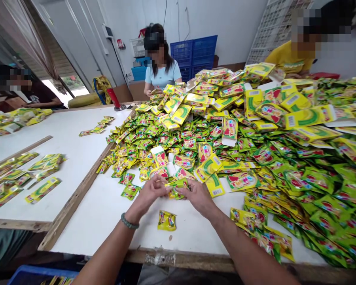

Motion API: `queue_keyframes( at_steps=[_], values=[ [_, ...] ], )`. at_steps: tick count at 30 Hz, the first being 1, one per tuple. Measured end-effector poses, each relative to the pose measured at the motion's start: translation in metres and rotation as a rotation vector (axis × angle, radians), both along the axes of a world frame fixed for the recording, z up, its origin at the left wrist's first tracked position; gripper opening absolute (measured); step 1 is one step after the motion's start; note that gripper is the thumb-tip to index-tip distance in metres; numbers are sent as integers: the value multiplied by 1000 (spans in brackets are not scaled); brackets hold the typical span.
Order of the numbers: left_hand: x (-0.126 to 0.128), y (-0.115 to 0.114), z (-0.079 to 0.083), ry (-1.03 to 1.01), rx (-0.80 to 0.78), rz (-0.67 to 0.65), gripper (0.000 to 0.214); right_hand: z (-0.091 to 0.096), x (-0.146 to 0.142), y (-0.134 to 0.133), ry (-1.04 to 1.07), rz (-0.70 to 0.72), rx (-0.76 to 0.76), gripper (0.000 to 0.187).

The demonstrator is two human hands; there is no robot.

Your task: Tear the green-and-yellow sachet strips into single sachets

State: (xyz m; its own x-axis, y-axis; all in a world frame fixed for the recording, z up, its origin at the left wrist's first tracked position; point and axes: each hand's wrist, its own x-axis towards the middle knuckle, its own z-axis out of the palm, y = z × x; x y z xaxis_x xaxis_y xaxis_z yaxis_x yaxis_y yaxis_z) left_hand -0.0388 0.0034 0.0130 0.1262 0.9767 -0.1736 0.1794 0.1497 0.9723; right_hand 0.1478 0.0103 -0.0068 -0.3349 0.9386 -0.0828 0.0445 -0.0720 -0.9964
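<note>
Just in front of the pile, my right hand pinches a small green and yellow candy packet between thumb and fingers. My left hand, with a beaded bracelet at the wrist, is closed at the packet's other end; its fingertips are partly hidden. A single yellow packet lies flat on the white table below my hands. Just beyond them are yellow cartons with open white flaps, among them an upright-printed carton and a banana-print carton.
A large heap of green packets covers the right side, topped by yellow cartons. A wooden strip divides the table on the left. Packed strips lie beyond it. Several people sit around; blue crates stand behind.
</note>
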Motion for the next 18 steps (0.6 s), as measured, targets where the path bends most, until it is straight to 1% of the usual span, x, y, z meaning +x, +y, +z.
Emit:
queue_keyframes(
  at_steps=[2,3,4,5,6,7,9,11,12,13,15,16,18],
  values=[
    [-8,16,4,331,226,95,46,0,2,3,-101,-122,84,25],
    [-12,24,6,520,315,133,49,0,3,4,-154,-175,129,24],
    [-15,32,6,693,369,148,51,0,4,6,-204,-219,171,24],
    [-18,38,6,827,389,139,50,0,6,7,-247,-252,204,24],
    [-19,42,6,904,387,110,45,0,7,8,-278,-278,228,24],
    [-20,44,6,924,375,66,38,0,8,9,-295,-306,243,24],
    [-20,41,6,833,348,-18,24,1,9,12,-294,-390,244,27],
    [-17,32,5,635,301,-92,23,1,10,16,-243,-475,235,29],
    [-15,26,5,516,264,-122,24,0,10,18,-212,-495,236,30],
    [-12,20,4,393,222,-141,25,0,9,20,-189,-489,241,30],
    [-7,9,0,182,149,-129,28,-2,9,23,-188,-413,260,28],
    [-5,5,-3,108,122,-102,29,-2,9,23,-212,-362,271,25],
    [-1,-2,-8,33,87,-49,29,-3,11,23,-280,-256,295,21]
  ],
)
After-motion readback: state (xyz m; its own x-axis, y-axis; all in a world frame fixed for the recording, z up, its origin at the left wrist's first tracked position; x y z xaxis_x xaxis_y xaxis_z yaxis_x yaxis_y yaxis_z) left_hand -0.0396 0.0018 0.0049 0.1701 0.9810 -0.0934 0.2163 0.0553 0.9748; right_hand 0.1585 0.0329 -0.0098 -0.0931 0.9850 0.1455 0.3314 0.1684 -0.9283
